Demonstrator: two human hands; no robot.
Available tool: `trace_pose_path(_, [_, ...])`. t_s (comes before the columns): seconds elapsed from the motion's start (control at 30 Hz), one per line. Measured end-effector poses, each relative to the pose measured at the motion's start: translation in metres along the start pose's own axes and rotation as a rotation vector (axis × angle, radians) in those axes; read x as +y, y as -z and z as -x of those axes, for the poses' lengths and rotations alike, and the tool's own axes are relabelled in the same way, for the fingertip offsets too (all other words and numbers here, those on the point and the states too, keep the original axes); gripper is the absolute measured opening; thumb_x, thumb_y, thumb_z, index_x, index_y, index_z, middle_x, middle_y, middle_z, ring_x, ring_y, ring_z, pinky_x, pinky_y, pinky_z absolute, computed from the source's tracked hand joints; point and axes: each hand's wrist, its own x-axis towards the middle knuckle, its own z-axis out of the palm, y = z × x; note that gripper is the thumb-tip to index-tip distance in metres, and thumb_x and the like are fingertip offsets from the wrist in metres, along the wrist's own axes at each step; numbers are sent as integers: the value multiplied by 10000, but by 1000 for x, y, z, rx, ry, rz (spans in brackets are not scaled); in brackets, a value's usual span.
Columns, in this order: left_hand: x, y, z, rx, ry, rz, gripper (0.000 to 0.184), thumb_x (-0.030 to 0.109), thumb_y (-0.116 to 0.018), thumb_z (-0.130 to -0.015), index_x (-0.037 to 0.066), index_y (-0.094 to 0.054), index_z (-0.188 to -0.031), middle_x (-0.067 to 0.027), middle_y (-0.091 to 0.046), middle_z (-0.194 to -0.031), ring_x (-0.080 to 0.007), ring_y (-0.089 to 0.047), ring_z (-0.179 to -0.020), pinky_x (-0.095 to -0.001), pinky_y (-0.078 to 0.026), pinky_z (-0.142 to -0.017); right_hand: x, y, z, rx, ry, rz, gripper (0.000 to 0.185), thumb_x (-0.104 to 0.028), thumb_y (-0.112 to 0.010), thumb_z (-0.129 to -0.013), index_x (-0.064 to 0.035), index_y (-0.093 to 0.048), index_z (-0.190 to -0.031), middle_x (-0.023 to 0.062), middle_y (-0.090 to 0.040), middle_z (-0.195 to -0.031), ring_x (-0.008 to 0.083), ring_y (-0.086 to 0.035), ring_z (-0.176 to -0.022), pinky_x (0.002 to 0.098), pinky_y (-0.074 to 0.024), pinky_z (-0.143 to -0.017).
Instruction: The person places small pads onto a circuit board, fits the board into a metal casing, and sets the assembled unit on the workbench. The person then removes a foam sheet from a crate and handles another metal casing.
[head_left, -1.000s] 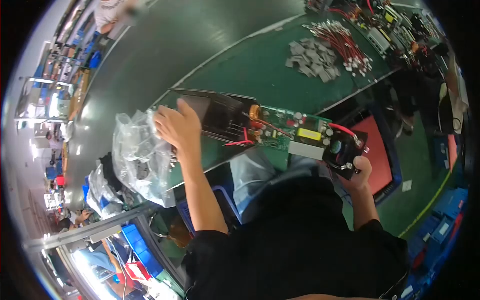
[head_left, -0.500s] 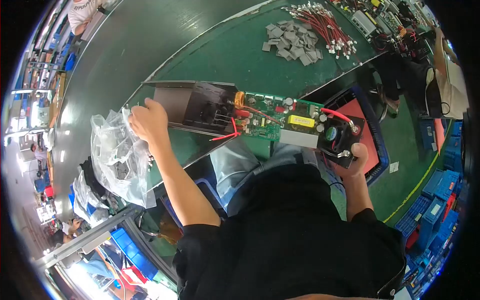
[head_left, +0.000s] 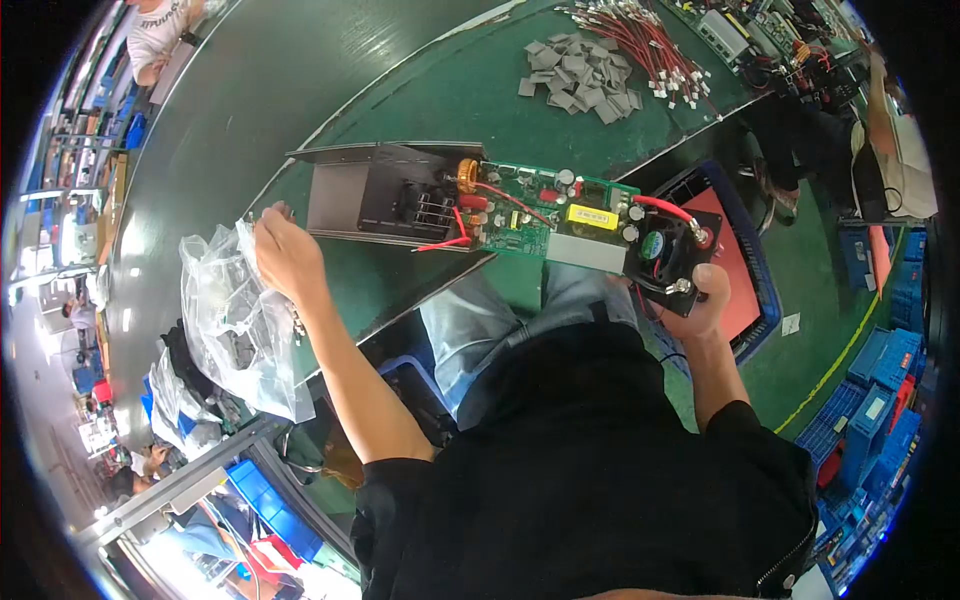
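Note:
A green circuit board [head_left: 525, 235] with a yellow transformer, copper coil and red wires extends out of a dark metal housing [head_left: 335, 197] on the bench. At its right end is a black end panel with a fan [head_left: 655, 245]. My right hand [head_left: 700, 305] is closed on this panel's lower corner, thumb on top. My left hand [head_left: 285, 255] is at the edge of a clear plastic bag [head_left: 235, 320], left of the housing. Its fingers are curled together, and what they hold, if anything, is hidden.
Grey pads [head_left: 580, 75] lie in a pile at the back, beside a bundle of red wires with white connectors [head_left: 665, 60]. A blue crate with a red sheet [head_left: 725, 275] stands below the bench on the right. Other people are at both sides.
My right hand and the panel end have shifted slightly left, and the housing and board sit a little higher in view. My left hand stays by the bag, its fingers turned slightly.

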Motion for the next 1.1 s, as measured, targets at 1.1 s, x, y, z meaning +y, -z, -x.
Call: trace_pose_path(1.1, [113,44,61,-564,-832,-414,332,327,-777,-752,35,-619,-741,-107,-636,-870,-324,-593,-940,-448,-460,-777,1,1,-3,-77,22,-3,854,-368,-631,-735,48,-371,-1434,219,-550,-1329,366,-579,-1195,527,-462,-1040])
